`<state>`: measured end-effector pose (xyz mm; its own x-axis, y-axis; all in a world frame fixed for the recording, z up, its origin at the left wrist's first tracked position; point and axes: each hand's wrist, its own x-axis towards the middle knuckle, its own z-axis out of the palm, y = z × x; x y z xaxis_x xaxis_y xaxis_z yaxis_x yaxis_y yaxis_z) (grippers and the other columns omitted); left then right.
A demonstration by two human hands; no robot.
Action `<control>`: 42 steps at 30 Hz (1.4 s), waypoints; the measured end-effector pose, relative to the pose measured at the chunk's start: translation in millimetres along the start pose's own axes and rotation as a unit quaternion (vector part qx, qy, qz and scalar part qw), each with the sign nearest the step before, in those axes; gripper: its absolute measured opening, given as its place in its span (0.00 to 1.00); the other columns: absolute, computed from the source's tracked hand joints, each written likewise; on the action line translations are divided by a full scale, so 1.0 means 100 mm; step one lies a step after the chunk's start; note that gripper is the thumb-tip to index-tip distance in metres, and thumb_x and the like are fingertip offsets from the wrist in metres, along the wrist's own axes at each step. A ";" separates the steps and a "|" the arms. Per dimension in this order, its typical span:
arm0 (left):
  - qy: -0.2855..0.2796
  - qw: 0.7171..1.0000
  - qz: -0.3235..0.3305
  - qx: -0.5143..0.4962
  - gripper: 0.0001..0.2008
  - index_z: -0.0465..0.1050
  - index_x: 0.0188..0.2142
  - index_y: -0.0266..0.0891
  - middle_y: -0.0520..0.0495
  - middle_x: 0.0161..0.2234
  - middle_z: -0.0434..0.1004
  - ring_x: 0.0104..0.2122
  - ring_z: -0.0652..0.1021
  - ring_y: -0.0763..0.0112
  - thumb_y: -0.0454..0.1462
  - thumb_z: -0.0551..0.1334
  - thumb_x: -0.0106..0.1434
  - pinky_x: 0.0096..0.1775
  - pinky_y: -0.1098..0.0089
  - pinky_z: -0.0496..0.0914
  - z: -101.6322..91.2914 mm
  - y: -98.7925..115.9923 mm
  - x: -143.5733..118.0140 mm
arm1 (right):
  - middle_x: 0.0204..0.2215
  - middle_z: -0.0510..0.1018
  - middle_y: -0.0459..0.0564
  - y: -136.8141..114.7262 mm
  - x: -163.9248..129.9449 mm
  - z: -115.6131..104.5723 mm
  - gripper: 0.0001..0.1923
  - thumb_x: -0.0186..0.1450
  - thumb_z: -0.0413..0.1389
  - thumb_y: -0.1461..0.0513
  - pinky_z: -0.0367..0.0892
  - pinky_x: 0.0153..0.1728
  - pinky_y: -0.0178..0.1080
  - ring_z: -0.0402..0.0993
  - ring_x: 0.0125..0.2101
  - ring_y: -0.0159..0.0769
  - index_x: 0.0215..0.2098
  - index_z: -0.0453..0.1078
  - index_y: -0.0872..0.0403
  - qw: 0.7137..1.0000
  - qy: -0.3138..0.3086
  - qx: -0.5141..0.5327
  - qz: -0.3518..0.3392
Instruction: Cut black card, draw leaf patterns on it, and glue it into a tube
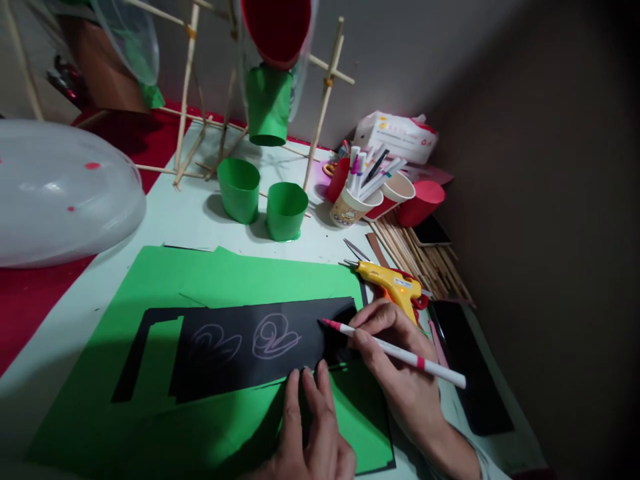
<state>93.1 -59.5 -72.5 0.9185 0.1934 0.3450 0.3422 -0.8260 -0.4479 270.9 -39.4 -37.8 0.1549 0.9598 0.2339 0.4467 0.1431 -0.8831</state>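
In the head view my right hand (400, 360) grips a white marker (400, 351) with a red tip and a red band. The tip is at the right part of a black paper strip (220, 373). Two looping outlines in a pale pinkish line show on the strip. My left hand (315, 427) rests with fingers stretched out, fingertips at the strip's lower edge. The strip lies on a green paper sheet (165, 280), and its left end has a rectangular cut-out. Some black paper shows from under the green sheet's lower right corner.
A yellow glue gun (390, 277) and scissors (355, 250) lie right of the paper. Behind stand green paper cups (239, 193), a paper cup of markers (350, 210) and a wooden stick frame (323, 113). A balloon (65, 193) is at left, a dark phone (470, 373) at right.
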 end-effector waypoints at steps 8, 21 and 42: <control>0.017 1.000 -0.003 0.009 0.18 0.62 0.28 0.41 0.40 0.41 0.86 0.40 0.83 0.53 0.50 0.61 0.66 0.44 0.50 0.74 0.04 0.04 -0.03 | 0.26 0.74 0.45 0.03 0.00 0.05 0.09 0.65 0.57 0.66 0.66 0.28 0.34 0.71 0.27 0.31 0.27 0.68 0.52 1.000 -0.017 0.007 0.003; 0.037 0.999 0.014 -0.016 0.20 0.63 0.26 0.40 0.36 0.38 0.86 0.38 0.82 0.47 0.50 0.66 0.62 0.46 0.41 0.68 0.07 0.03 -0.04 | 0.24 0.74 0.47 0.03 -0.01 0.08 0.10 0.64 0.56 0.67 0.66 0.28 0.38 0.70 0.25 0.33 0.25 0.63 0.52 1.000 -0.009 0.021 -0.003; 0.035 0.998 -0.005 -0.047 0.18 0.66 0.25 0.39 0.35 0.38 0.86 0.38 0.84 0.49 0.48 0.69 0.60 0.62 0.30 0.49 0.06 0.08 -0.04 | 0.27 0.75 0.46 0.06 -0.04 0.09 0.09 0.65 0.58 0.66 0.68 0.30 0.39 0.73 0.28 0.35 0.28 0.65 0.51 0.999 -0.022 0.025 0.005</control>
<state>92.9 -63.6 -82.3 0.8981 0.1670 0.4068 0.3277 -0.8711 -0.3658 265.3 -40.4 -47.4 0.1200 0.9709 0.2073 0.4004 0.1438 -0.9050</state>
